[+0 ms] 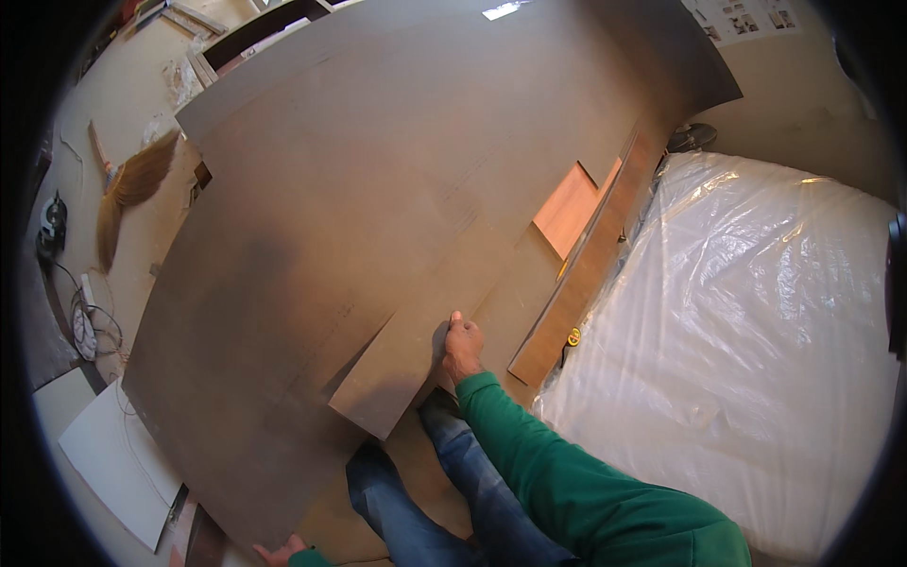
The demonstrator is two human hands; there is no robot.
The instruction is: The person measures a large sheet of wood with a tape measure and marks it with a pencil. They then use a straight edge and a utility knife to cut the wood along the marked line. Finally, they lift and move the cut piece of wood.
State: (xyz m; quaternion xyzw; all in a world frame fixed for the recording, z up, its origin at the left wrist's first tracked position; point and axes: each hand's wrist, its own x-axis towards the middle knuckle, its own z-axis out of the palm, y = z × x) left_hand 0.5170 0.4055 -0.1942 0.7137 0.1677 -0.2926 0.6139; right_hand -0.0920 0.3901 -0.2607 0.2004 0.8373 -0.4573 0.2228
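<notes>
A large brown sheet [312, 217] spreads beneath me, with my feet and jeans at its near side. My right hand [463, 348] is closed on the edge of a rectangular brown board piece [392, 378], thumb on top. The piece lies tilted over the sheet, its near end just in front of my feet. At the lower left, my left hand [280, 549] is beside the sheet's near edge, fingers apart and stretched out, and is partly cut off by the picture's rim. Further off, a cutout in the sheet shows an orange-brown surface [569, 208].
A long brown strip [586, 265] lies along the sheet's right side, with a yellow tape measure [573, 336] beside it. Plastic-wrapped bulk [737, 350] fills the right. At left are a straw broom [132, 189], a corded power tool [52, 227] and a white panel [118, 458].
</notes>
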